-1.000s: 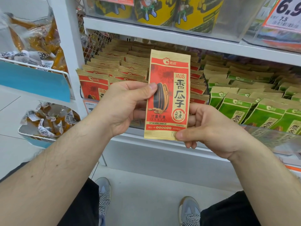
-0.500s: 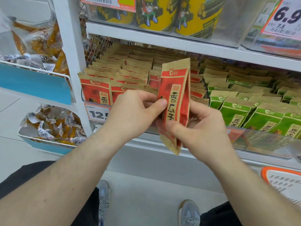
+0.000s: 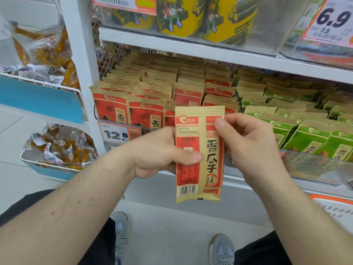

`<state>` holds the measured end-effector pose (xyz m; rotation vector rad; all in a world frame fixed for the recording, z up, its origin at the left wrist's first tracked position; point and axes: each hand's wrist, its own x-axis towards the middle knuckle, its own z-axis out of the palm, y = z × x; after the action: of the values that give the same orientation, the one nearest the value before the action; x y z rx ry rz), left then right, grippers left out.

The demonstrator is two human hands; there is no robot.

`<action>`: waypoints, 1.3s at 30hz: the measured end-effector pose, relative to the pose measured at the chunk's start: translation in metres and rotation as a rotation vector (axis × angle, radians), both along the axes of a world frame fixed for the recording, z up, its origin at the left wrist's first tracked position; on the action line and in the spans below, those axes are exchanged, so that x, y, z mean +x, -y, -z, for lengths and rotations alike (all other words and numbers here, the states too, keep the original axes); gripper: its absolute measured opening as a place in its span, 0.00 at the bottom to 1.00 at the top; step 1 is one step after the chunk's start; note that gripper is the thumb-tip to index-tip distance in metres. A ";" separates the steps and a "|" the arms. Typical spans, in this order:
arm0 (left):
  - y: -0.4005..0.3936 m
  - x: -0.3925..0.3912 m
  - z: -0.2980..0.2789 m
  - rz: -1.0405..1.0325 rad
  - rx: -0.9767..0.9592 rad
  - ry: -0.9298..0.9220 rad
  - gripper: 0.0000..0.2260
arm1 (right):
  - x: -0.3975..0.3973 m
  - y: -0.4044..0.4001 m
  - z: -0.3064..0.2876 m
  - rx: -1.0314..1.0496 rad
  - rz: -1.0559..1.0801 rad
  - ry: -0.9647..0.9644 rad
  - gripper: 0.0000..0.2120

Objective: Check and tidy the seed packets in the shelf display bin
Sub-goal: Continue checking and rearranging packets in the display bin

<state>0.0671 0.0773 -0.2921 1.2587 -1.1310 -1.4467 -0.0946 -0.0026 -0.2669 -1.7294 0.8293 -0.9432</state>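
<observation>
I hold one red and tan seed packet (image 3: 198, 169) upright in front of the shelf, its back with date print and barcode facing me. My left hand (image 3: 158, 152) pinches its left edge, thumb across the middle. My right hand (image 3: 248, 144) pinches its upper right edge. Behind it the display bin (image 3: 315, 165) with a clear front wall holds rows of upright red packets (image 3: 145, 96) on the left and green packets (image 3: 305, 119) on the right.
A price tag reading 12.8 (image 3: 116, 133) hangs under the red rows. Yellow tubs (image 3: 227, 18) stand on the shelf above. Blue-fronted wire baskets (image 3: 40, 98) of wrapped snacks hang at left. My shoes (image 3: 122, 232) stand on the grey floor below.
The packet has been turned round from its front face, through edge-on, to its back face. Both hands shifted their grips and dropped slightly lower.
</observation>
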 end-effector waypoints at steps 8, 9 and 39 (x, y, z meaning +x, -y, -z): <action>0.002 0.002 0.001 -0.048 -0.024 -0.028 0.14 | -0.003 0.006 0.000 0.164 -0.068 0.084 0.07; 0.002 0.003 0.000 -0.076 -0.039 -0.035 0.15 | -0.005 0.007 0.000 0.177 -0.107 0.049 0.06; 0.002 0.024 -0.005 -0.100 -0.199 -0.269 0.33 | -0.003 0.006 0.009 0.293 -0.297 -0.047 0.16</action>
<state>0.0915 0.0756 -0.2872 0.9379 -0.9890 -1.3465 -0.0975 -0.0084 -0.2755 -1.5684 0.6791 -0.5544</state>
